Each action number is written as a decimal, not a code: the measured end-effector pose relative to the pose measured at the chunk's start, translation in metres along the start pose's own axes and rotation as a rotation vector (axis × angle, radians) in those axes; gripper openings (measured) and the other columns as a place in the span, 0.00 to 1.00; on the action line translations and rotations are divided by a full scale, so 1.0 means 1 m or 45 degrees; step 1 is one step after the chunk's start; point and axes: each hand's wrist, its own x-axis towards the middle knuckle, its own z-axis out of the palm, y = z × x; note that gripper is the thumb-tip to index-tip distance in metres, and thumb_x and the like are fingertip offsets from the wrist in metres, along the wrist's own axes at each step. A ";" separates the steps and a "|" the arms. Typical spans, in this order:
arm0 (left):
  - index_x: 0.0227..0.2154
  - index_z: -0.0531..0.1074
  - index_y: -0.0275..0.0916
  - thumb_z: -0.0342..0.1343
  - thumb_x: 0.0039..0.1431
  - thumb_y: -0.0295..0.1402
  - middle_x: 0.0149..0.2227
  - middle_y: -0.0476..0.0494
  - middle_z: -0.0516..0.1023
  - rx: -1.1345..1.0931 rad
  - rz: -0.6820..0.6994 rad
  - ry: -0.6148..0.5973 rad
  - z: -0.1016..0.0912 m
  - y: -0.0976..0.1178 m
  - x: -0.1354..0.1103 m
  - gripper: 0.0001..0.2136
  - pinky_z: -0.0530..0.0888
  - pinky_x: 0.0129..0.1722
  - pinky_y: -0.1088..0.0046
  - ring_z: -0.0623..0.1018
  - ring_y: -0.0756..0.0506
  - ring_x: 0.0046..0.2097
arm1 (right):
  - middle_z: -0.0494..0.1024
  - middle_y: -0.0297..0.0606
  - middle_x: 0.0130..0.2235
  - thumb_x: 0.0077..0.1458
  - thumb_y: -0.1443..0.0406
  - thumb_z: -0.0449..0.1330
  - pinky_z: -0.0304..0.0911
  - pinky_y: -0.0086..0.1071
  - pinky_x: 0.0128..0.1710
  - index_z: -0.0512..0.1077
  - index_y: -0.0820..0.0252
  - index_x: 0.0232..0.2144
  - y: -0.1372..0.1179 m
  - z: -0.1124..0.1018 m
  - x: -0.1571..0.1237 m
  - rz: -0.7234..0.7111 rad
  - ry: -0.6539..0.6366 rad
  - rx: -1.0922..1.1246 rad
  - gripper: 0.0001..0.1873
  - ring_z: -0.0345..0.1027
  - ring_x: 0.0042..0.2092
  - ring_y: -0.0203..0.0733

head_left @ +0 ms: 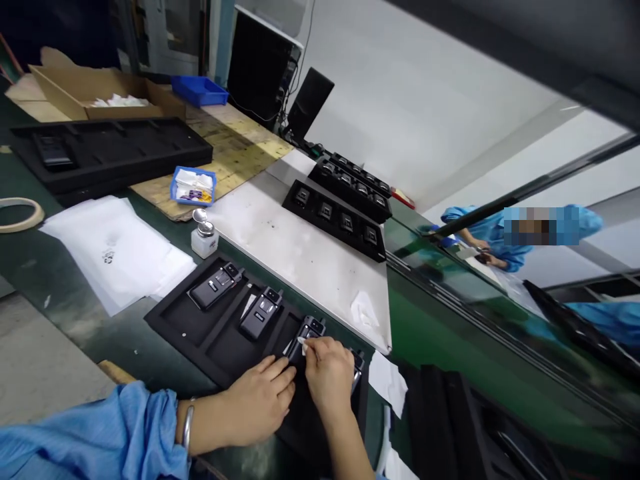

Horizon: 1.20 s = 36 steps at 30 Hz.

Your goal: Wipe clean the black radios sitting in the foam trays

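A black foam tray [190,320] lies in front of me with several black handheld devices in its slots. My left hand [257,400] rests on the tray with its fingers stretched toward the third device [311,329]. My right hand [329,373] is closed in a pinch on a small white wipe [303,343], pressed against that device. Two more devices [216,285] [261,313] lie in the slots to the left. A fourth device is mostly hidden behind my right hand.
A small white dispenser bottle [204,235] stands behind the tray. White sheets [115,250], a tape roll [20,215], a blue bin [193,186], more black trays [345,217] and a cardboard box [95,90] lie beyond. Across the conveyor [450,320], another person's hands [483,250] work.
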 end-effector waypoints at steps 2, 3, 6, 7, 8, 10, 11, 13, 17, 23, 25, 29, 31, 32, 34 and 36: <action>0.52 0.72 0.35 0.48 0.67 0.37 0.55 0.40 0.73 -0.043 -0.053 0.081 -0.007 -0.006 -0.010 0.17 0.63 0.60 0.60 0.69 0.40 0.57 | 0.76 0.36 0.32 0.60 0.69 0.54 0.49 0.38 0.40 0.75 0.56 0.31 -0.013 0.005 0.013 -0.028 -0.028 0.092 0.11 0.66 0.37 0.43; 0.52 0.72 0.35 0.49 0.67 0.36 0.54 0.41 0.74 -0.045 -0.094 0.123 -0.010 -0.012 -0.017 0.16 0.63 0.60 0.60 0.70 0.41 0.56 | 0.77 0.35 0.33 0.61 0.69 0.54 0.49 0.38 0.42 0.76 0.55 0.32 -0.022 0.010 0.021 -0.034 -0.032 0.149 0.11 0.66 0.38 0.43; 0.52 0.72 0.35 0.51 0.65 0.34 0.54 0.39 0.74 0.036 -0.268 0.209 -0.017 -0.034 -0.038 0.15 0.63 0.60 0.57 0.70 0.39 0.55 | 0.76 0.35 0.33 0.61 0.68 0.55 0.49 0.39 0.42 0.76 0.55 0.32 -0.054 0.028 0.044 -0.040 0.047 0.197 0.10 0.66 0.37 0.42; 0.52 0.72 0.34 0.51 0.65 0.35 0.55 0.39 0.73 0.067 -0.329 0.201 -0.019 -0.041 -0.044 0.16 0.63 0.61 0.57 0.69 0.39 0.56 | 0.76 0.36 0.33 0.61 0.68 0.55 0.49 0.39 0.41 0.76 0.55 0.31 -0.063 0.034 0.048 -0.053 0.062 0.174 0.10 0.65 0.37 0.43; 0.52 0.72 0.34 0.51 0.66 0.37 0.56 0.39 0.72 0.087 -0.374 0.179 -0.020 -0.047 -0.049 0.17 0.63 0.61 0.57 0.68 0.38 0.58 | 0.76 0.37 0.32 0.61 0.68 0.55 0.48 0.39 0.41 0.76 0.55 0.31 -0.070 0.039 0.051 -0.075 0.061 0.149 0.11 0.64 0.36 0.43; 0.53 0.72 0.35 0.49 0.67 0.41 0.58 0.41 0.71 0.102 -0.415 0.116 -0.023 -0.054 -0.055 0.19 0.61 0.62 0.57 0.67 0.38 0.60 | 0.76 0.38 0.32 0.62 0.69 0.53 0.48 0.40 0.40 0.76 0.56 0.32 -0.077 0.045 0.052 -0.135 0.027 0.122 0.12 0.63 0.36 0.44; 0.53 0.72 0.35 0.48 0.68 0.41 0.59 0.41 0.70 0.101 -0.408 0.093 -0.024 -0.056 -0.056 0.19 0.61 0.63 0.57 0.66 0.38 0.60 | 0.76 0.38 0.33 0.62 0.69 0.52 0.48 0.40 0.40 0.76 0.56 0.33 -0.078 0.047 0.052 -0.160 0.011 0.118 0.12 0.63 0.36 0.44; 0.53 0.72 0.35 0.46 0.69 0.41 0.60 0.41 0.70 0.089 -0.381 0.082 -0.028 -0.056 -0.057 0.19 0.60 0.64 0.58 0.67 0.39 0.60 | 0.77 0.39 0.33 0.62 0.68 0.52 0.48 0.41 0.40 0.76 0.56 0.33 -0.077 0.048 0.057 -0.195 0.023 0.110 0.12 0.64 0.36 0.45; 0.53 0.71 0.40 0.50 0.66 0.39 0.58 0.44 0.71 0.007 -0.439 0.166 -0.037 -0.060 -0.066 0.16 0.62 0.64 0.58 0.68 0.41 0.59 | 0.77 0.39 0.34 0.63 0.66 0.53 0.49 0.41 0.42 0.76 0.56 0.34 -0.102 0.058 0.088 -0.197 0.078 0.206 0.11 0.65 0.38 0.45; 0.50 0.72 0.34 0.53 0.64 0.32 0.50 0.39 0.75 0.060 -0.628 0.360 -0.044 -0.088 -0.100 0.14 0.67 0.61 0.59 0.71 0.41 0.54 | 0.75 0.40 0.33 0.61 0.69 0.55 0.48 0.41 0.40 0.76 0.58 0.33 -0.169 0.093 0.114 -0.233 0.003 0.271 0.10 0.63 0.35 0.43; 0.47 0.73 0.33 0.52 0.63 0.29 0.45 0.40 0.76 0.033 -0.601 0.357 -0.044 -0.094 -0.104 0.12 0.70 0.58 0.60 0.73 0.42 0.49 | 0.75 0.39 0.33 0.61 0.70 0.55 0.47 0.41 0.40 0.76 0.57 0.34 -0.174 0.099 0.111 -0.253 -0.029 0.287 0.10 0.64 0.36 0.43; 0.45 0.74 0.35 0.51 0.63 0.28 0.40 0.42 0.75 -0.026 -0.593 0.328 -0.041 -0.095 -0.103 0.10 0.73 0.51 0.60 0.73 0.42 0.43 | 0.76 0.37 0.34 0.59 0.70 0.57 0.48 0.40 0.41 0.77 0.56 0.34 -0.174 0.100 0.111 -0.205 -0.077 0.274 0.09 0.65 0.36 0.42; 0.42 0.74 0.35 0.51 0.63 0.27 0.38 0.42 0.75 -0.021 -0.596 0.335 -0.041 -0.095 -0.101 0.09 0.73 0.49 0.59 0.73 0.42 0.42 | 0.76 0.37 0.34 0.58 0.71 0.58 0.49 0.40 0.42 0.77 0.56 0.33 -0.176 0.097 0.110 -0.177 -0.123 0.267 0.08 0.66 0.37 0.42; 0.41 0.74 0.35 0.51 0.62 0.27 0.37 0.42 0.74 -0.011 -0.588 0.343 -0.041 -0.095 -0.101 0.09 0.73 0.49 0.59 0.73 0.42 0.42 | 0.76 0.37 0.34 0.57 0.71 0.58 0.50 0.40 0.42 0.77 0.56 0.32 -0.175 0.094 0.108 -0.175 -0.167 0.299 0.08 0.66 0.37 0.42; 0.39 0.74 0.35 0.51 0.62 0.27 0.36 0.42 0.74 0.017 -0.560 0.390 -0.040 -0.097 -0.101 0.08 0.73 0.48 0.60 0.72 0.42 0.42 | 0.76 0.36 0.33 0.57 0.71 0.58 0.53 0.39 0.43 0.76 0.55 0.30 -0.168 0.082 0.100 -0.156 -0.257 0.450 0.09 0.68 0.37 0.41; 0.39 0.75 0.34 0.50 0.62 0.28 0.37 0.41 0.74 0.047 -0.530 0.463 -0.038 -0.100 -0.101 0.09 0.72 0.48 0.61 0.72 0.43 0.42 | 0.76 0.35 0.32 0.58 0.68 0.57 0.58 0.36 0.41 0.76 0.55 0.30 -0.149 0.065 0.087 -0.044 -0.252 0.670 0.08 0.69 0.36 0.40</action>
